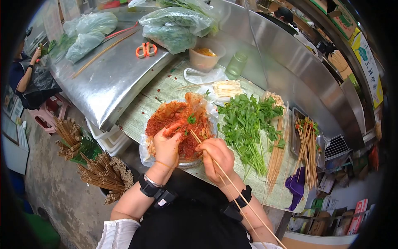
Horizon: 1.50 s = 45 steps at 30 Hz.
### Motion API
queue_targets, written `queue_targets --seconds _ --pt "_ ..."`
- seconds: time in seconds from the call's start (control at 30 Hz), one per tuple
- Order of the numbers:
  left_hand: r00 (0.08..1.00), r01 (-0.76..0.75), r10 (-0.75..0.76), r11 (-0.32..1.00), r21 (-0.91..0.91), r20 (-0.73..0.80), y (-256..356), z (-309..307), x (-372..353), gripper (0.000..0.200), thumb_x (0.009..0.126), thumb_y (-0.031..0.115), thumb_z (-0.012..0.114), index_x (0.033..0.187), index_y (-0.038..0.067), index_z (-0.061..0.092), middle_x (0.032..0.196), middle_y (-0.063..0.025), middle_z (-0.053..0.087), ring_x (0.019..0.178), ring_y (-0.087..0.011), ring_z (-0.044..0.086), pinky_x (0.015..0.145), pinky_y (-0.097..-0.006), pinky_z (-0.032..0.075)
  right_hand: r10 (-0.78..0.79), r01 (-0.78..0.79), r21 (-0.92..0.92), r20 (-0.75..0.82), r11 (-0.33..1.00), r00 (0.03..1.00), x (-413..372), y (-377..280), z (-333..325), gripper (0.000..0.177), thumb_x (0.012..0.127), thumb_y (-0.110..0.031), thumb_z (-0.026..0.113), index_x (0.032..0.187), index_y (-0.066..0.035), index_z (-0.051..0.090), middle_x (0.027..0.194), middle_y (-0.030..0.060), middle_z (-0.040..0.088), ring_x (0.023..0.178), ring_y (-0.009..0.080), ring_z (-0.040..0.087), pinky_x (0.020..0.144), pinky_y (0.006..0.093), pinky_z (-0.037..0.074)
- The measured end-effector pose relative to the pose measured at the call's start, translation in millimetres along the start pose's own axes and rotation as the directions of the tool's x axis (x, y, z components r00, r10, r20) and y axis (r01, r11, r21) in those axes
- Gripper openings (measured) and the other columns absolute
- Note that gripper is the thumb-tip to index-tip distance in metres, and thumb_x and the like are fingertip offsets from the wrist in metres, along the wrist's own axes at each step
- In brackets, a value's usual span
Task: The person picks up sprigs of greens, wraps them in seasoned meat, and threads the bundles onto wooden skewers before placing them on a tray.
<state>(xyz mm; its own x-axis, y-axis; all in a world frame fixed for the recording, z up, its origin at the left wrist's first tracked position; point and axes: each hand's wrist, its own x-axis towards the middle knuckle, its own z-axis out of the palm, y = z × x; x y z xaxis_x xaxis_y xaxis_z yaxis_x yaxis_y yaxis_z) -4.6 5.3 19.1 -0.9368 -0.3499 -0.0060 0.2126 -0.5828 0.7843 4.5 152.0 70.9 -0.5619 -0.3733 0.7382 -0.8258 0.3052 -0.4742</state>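
A bowl lined with clear plastic holds a red, chili-coated food mix (pixel 163 114), with a green leaf on top. My left hand (pixel 166 146) is in the near side of this mix, its sauce-covered fingers curled together; what they hold is hidden. Just right of the bowl, my right hand (pixel 217 157) is closed around thin bamboo skewers (pixel 232 182). At least two of their long ends run down past my right forearm. One skewer tip points into the mix near my left fingers. Leafy green herbs (pixel 253 124) lie right of the bowl.
Bare skewers (pixel 277 153) lie beside the herbs, and loaded skewers (pixel 306 145) rest on a metal tray. Enoki mushrooms (pixel 227 89), a glass jar (pixel 236 64) and a tub (pixel 206 54) stand behind. Orange-handled scissors (pixel 146 50) lie on the steel counter (pixel 112 79). Another person (pixel 27 74) is far left.
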Motion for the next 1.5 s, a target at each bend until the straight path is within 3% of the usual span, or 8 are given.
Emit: queue_targets --seconds 0.2,0.3,0.67,0.73,0.8,0.97,1.1,1.5 --pt "0.995 -0.097 0.097 0.993 0.070 0.005 -0.9 -4.7 2.0 0.031 0.075 -0.013 0.051 0.104 -0.005 0.059 0.102 -0.0077 0.062 0.092 -0.0140 0.058 0.082 -0.0256 0.046 0.070 -0.070 -0.018 0.036 0.997 0.997 -3.0 -4.4 0.6 0.023 0.082 -0.001 0.055 0.104 0.002 0.050 0.082 0.0142 0.060 0.066 0.0224 0.059 0.061 0.0299 0.048" --pt "0.994 -0.110 0.110 0.989 0.099 0.010 -1.1 -5.8 0.3 0.030 0.075 -0.012 0.051 0.103 -0.005 0.059 0.101 -0.0074 0.062 0.091 -0.0131 0.058 0.082 -0.0249 0.046 0.036 -0.037 -0.035 -0.020 0.999 0.999 -10.7 0.9 6.2 0.051 0.076 0.001 0.063 0.123 0.002 0.040 0.075 0.0100 0.061 0.060 0.0245 0.060 0.054 0.0305 0.048" --pt "0.996 -0.081 0.076 0.986 0.143 0.039 9.5 0.5 -3.2 0.028 0.075 -0.011 0.051 0.100 -0.004 0.061 0.098 -0.0070 0.064 0.088 -0.0127 0.059 0.080 -0.0248 0.047 0.103 -0.104 -0.046 -0.035 0.993 0.994 -5.8 5.5 19.4 0.059 0.076 -0.002 0.064 0.128 0.001 0.037 0.078 0.0114 0.061 0.063 0.0259 0.060 0.055 0.0320 0.048" --pt "0.987 -0.149 0.123 0.940 0.308 0.101 3.0 -0.2 -5.9 0.028 0.074 -0.012 0.051 0.099 -0.004 0.061 0.096 -0.0070 0.064 0.088 -0.0127 0.060 0.080 -0.0248 0.047 0.137 -0.139 -0.063 -0.043 0.988 0.990 -4.5 5.2 20.1 0.059 0.076 -0.004 0.066 0.128 0.001 0.038 0.079 0.0114 0.061 0.064 0.0263 0.060 0.056 0.0322 0.048" --pt "0.986 -0.158 0.135 0.940 0.302 0.097 3.4 0.6 -3.6 0.029 0.073 -0.012 0.051 0.100 -0.005 0.061 0.095 -0.0071 0.065 0.087 -0.0129 0.060 0.081 -0.0250 0.047 0.195 -0.188 -0.091 0.079 0.978 0.978 -0.3 0.1 14.1 0.061 0.074 -0.006 0.068 0.128 -0.002 0.039 0.078 0.0108 0.060 0.065 0.0275 0.059 0.057 0.0331 0.048" --pt "0.992 -0.129 0.125 0.971 0.202 0.036 6.3 -7.2 3.0 0.031 0.074 -0.012 0.051 0.102 -0.006 0.060 0.100 -0.0084 0.064 0.091 -0.0131 0.059 0.082 -0.0250 0.046 0.009 0.003 -0.059 0.209 0.998 0.978 -2.2 -5.7 -11.7 0.030 0.069 -0.001 0.065 0.098 -0.005 0.061 0.088 0.0105 0.060 0.074 0.0258 0.060 0.061 0.0325 0.049" --pt "0.987 -0.162 0.153 0.963 0.216 0.056 2.6 -8.6 4.9 0.031 0.074 -0.012 0.051 0.104 -0.006 0.059 0.101 -0.0086 0.063 0.092 -0.0130 0.058 0.082 -0.0246 0.046 -0.043 0.055 -0.028 0.327 0.998 0.944 7.8 -14.1 -32.9 0.031 0.067 0.003 0.062 0.098 -0.003 0.060 0.090 0.0128 0.060 0.077 0.0285 0.060 0.066 0.0333 0.050" --pt "0.998 -0.059 0.054 0.941 0.332 0.026 8.1 -3.9 -1.5 0.027 0.074 -0.010 0.054 0.099 -0.005 0.061 0.095 -0.0063 0.064 0.085 -0.0117 0.060 0.077 -0.0232 0.047 0.211 -0.211 -0.014 0.139 0.977 0.968 0.0 -9.9 -8.8 0.023 0.077 0.005 0.052 0.099 0.002 0.057 0.094 0.0182 0.060 0.083 0.0317 0.061 0.071 0.0348 0.050"
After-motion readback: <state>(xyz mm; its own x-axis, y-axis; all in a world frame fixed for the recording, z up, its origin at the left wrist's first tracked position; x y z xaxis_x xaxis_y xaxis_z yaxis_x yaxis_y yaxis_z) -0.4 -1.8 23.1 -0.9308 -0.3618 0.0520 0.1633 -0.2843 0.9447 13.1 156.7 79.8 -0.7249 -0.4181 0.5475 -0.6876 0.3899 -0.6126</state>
